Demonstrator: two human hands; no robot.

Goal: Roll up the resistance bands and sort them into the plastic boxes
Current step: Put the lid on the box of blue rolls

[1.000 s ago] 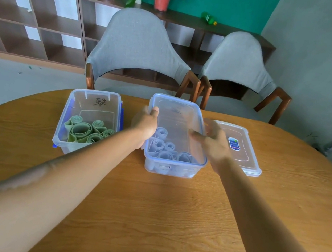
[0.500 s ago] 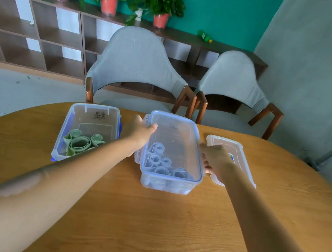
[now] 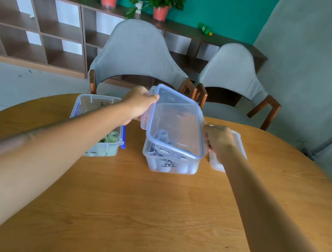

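Clear lid [image 3: 178, 120], long axis pointing away, gripped by left hand [image 3: 136, 105] and right hand [image 3: 218, 139].

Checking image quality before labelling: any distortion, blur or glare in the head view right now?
Head view: strong wide-angle distortion, the table edge and wall lines bow. The left forearm is smeared near the frame edge. Soft, even daylight with faint shadows. The clear lid, held by the left hand and right hand, hazes the rolled bands beneath it. Box markings are not legible.
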